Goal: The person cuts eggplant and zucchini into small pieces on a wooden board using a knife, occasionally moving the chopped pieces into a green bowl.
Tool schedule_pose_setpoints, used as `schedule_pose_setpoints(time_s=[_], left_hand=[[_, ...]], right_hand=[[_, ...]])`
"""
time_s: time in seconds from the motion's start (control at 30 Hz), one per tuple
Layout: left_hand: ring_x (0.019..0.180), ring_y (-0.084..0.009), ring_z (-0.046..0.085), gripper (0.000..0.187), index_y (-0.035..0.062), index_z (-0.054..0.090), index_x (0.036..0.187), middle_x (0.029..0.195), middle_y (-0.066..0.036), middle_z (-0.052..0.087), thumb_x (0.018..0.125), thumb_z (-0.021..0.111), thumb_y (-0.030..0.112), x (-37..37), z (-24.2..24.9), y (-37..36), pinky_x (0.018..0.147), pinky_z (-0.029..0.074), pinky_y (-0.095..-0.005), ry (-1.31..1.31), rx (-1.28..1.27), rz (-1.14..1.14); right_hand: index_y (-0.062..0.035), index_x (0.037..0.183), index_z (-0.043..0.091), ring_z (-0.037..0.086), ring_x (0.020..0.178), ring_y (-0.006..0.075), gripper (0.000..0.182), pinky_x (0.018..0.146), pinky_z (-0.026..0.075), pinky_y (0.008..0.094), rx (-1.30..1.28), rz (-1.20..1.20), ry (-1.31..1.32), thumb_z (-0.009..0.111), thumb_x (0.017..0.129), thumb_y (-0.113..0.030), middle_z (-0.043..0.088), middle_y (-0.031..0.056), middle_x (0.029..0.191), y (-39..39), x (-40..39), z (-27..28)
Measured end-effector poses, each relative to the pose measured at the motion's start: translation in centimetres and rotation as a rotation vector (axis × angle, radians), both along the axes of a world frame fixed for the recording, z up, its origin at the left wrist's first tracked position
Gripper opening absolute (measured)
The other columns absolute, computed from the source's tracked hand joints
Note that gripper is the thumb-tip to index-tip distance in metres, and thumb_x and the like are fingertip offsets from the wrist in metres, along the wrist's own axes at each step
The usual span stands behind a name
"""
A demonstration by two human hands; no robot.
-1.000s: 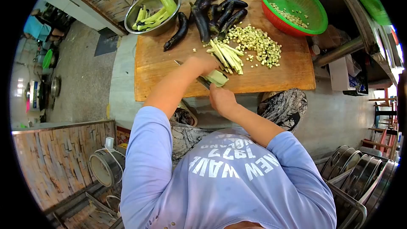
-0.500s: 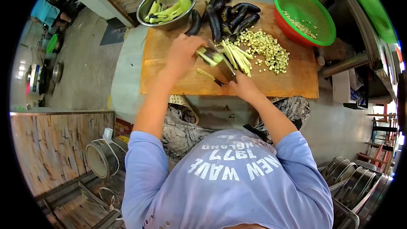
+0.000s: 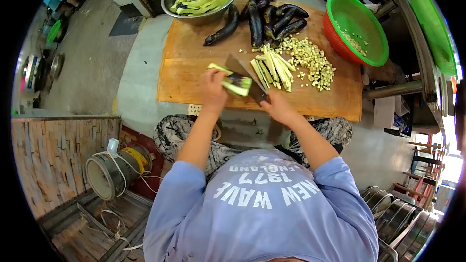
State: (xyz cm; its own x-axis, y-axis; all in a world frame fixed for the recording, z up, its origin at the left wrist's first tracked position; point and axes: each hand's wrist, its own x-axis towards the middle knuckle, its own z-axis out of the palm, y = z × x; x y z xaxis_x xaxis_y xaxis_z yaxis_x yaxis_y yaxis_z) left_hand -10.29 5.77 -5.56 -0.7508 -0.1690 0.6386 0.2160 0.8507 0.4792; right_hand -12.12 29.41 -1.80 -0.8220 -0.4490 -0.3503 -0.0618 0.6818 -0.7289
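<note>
My left hand (image 3: 213,90) is closed around the left end of a partly peeled eggplant piece (image 3: 238,84), pale green with dark skin along its middle. My right hand (image 3: 278,106) grips a cleaver (image 3: 256,93) by its handle. Its dark blade slants up and left, right beside the piece's right end. To the right of the blade lies a bundle of pale eggplant strips (image 3: 274,69). Beyond the strips spreads a heap of diced eggplant (image 3: 313,63). Several whole dark eggplants (image 3: 256,24) are piled farther back, and a single eggplant (image 3: 224,30) rests left of them.
All of this is on a wooden board (image 3: 182,73) over my knees. A metal bowl (image 3: 170,8) of peeled eggplant stands at its back left. At the back right, a green basket (image 3: 374,31) inside a red one holds some dice. A metal rack (image 3: 417,82) borders the right side.
My left hand has come down closer to my body, and the eggplant piece now lies flatter beside the blade. The single eggplant at the pile's left, partly covered before, shows fully.
</note>
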Motion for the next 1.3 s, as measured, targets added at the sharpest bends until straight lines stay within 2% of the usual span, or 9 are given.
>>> schedule_pose_setpoints(time_s=[0.07, 0.2, 0.3, 0.4, 0.53, 0.8, 0.9, 1.1, 1.3], left_hand=[[0.101, -0.0345, 0.051, 0.038, 0.0079, 0.061, 0.101, 0.109, -0.012, 0.054, 0.066, 0.063, -0.007, -0.4, -1.1, 1.6, 0.085, 0.043, -0.044, -0.114, -0.027, -0.085], [0.103, -0.0349, 0.05, 0.043, 0.0063, 0.06, 0.108, 0.115, -0.013, 0.053, 0.067, 0.068, -0.003, 1.2, -0.6, 2.3, 0.087, 0.043, -0.044, -0.299, -0.042, -0.189], [0.105, -0.035, 0.049, 0.043, 0.0069, 0.06, 0.109, 0.115, -0.013, 0.054, 0.068, 0.068, -0.003, 2.6, 0.0, 2.1, 0.089, 0.043, -0.0445, -0.278, 0.03, -0.234], [0.104, -0.0348, 0.05, 0.043, 0.0062, 0.06, 0.109, 0.112, -0.013, 0.055, 0.068, 0.071, 0.0, 2.5, -0.9, 1.7, 0.09, 0.043, -0.0437, -0.233, 0.065, -0.255], [0.101, -0.0345, 0.051, 0.042, 0.0048, 0.06, 0.107, 0.108, -0.013, 0.057, 0.069, 0.075, 0.005, 2.5, -1.9, 1.5, 0.089, 0.044, -0.0419, -0.181, 0.049, -0.248], [0.097, -0.0327, 0.053, 0.032, 0.0111, 0.064, 0.105, 0.105, -0.01, 0.059, 0.074, 0.075, 0.014, 2.0, -2.6, 2.3, 0.083, 0.047, -0.041, -0.182, 0.061, -0.157], [0.097, -0.0324, 0.053, 0.03, 0.0121, 0.065, 0.105, 0.105, -0.01, 0.059, 0.077, 0.074, 0.017, 2.0, -2.4, 2.3, 0.082, 0.048, -0.0411, -0.204, 0.045, -0.151], [0.098, -0.035, 0.051, 0.028, 0.0111, 0.063, 0.104, 0.106, -0.011, 0.057, 0.078, 0.073, 0.016, 2.0, -2.2, 2.2, 0.083, 0.046, -0.0438, -0.237, 0.053, -0.17], [0.099, -0.035, 0.051, 0.028, 0.0107, 0.063, 0.102, 0.107, -0.011, 0.056, 0.076, 0.073, 0.015, 1.9, -2.4, 2.2, 0.082, 0.047, -0.0434, -0.24, 0.052, -0.176]], right_hand=[[0.0036, 0.107, 0.055, 0.063, 0.086, 0.0395, 0.029, 0.075, 0.049, 0.0448, 0.046, -0.043, 0.069, 0.062, 0.087, -0.016, 0.065, 0.0241, 0.09, 0.3, -0.6, 2.2], [0.0018, 0.111, 0.053, 0.063, 0.087, 0.0398, 0.028, 0.075, 0.049, 0.0436, 0.02, -0.082, -0.044, 0.06, 0.088, -0.013, 0.065, 0.024, 0.09, 1.5, -1.1, 3.1], [-0.0004, 0.107, 0.054, 0.063, 0.082, 0.0409, 0.024, 0.071, 0.05, 0.0462, 0.077, 0.037, 0.108, 0.058, 0.089, -0.014, 0.065, 0.0236, 0.086, 1.8, -1.3, 2.6], [-0.0026, 0.101, 0.053, 0.063, 0.076, 0.0427, 0.018, 0.067, 0.05, 0.0509, 0.324, 0.281, 0.403, 0.056, 0.089, -0.016, 0.065, 0.0231, 0.08, 1.2, 0.4, 1.9], [-0.0046, 0.097, 0.05, 0.062, 0.071, 0.044, 0.015, 0.064, 0.049, 0.0543, 0.329, 0.253, 0.362, 0.054, 0.09, -0.017, 0.064, 0.0228, 0.074, 0.7, 1.2, 1.8], [-0.0049, 0.097, 0.049, 0.061, 0.069, 0.0453, 0.016, 0.064, 0.047, 0.0548, 0.18, 0.161, 0.34, 0.057, 0.089, -0.016, 0.063, 0.0239, 0.072, -0.2, 1.1, 6.1], [-0.0049, 0.098, 0.049, 0.061, 0.069, 0.0452, 0.017, 0.064, 0.048, 0.0548, 0.261, 0.251, 0.395, 0.057, 0.089, -0.016, 0.062, 0.0238, 0.071, 0.1, 1.3, 5.9], [-0.0043, 0.106, 0.05, 0.063, 0.071, 0.0442, 0.021, 0.065, 0.049, 0.0543, 0.381, 0.295, 0.277, 0.055, 0.089, -0.015, 0.063, 0.0234, 0.073, -0.4, 1.2, 7.5], [-0.0024, 0.103, 0.049, 0.062, 0.07, 0.0441, 0.019, 0.063, 0.048, 0.0545, 0.366, 0.33, 0.29, 0.053, 0.089, -0.014, 0.063, 0.0236, 0.073, -2.3, 0.4, 7.5]])
